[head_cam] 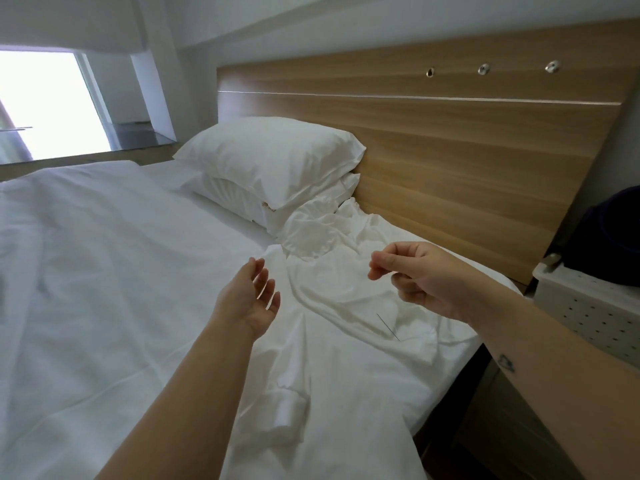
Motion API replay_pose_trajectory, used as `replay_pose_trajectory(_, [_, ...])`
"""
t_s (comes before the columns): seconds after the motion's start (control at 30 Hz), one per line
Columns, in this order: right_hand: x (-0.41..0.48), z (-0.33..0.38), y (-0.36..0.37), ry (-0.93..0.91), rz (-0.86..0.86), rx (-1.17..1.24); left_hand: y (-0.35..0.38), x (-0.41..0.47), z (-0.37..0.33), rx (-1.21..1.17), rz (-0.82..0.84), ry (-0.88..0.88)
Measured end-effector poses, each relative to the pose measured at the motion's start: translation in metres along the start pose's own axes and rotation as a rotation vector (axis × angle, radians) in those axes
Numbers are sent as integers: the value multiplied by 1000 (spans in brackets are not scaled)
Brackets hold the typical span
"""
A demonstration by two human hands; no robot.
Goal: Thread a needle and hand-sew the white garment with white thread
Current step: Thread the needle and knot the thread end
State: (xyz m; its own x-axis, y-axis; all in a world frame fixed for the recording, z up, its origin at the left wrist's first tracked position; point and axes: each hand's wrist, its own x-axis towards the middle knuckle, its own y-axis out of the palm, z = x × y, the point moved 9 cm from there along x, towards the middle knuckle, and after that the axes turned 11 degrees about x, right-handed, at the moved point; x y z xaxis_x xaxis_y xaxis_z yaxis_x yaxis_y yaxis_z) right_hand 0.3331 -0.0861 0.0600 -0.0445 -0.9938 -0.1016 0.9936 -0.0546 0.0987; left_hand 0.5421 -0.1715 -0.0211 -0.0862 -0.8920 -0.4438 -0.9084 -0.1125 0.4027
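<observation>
A white garment [346,341] lies crumpled on the bed in front of me, one cuffed sleeve [287,407] toward the near edge. A thin needle [388,326] shows against the cloth below my right hand. My right hand [415,275] hovers above the garment with thumb and forefinger pinched together; the white thread is too fine to make out against the fabric. My left hand [252,296] is raised over the bed to the left of the garment, palm turned inward, fingers relaxed and holding nothing.
Two white pillows [273,161] are stacked against the wooden headboard [467,150]. The white duvet [104,271] covers the bed's left side. A white perforated unit [588,313] stands at the right, a dark item [609,233] on it. A bright window [45,102] is far left.
</observation>
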Motion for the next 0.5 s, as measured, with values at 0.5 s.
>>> replay_pose_trajectory(0.5, [4, 2, 4, -16, -2, -250, 81, -65, 22, 1043, 538, 254])
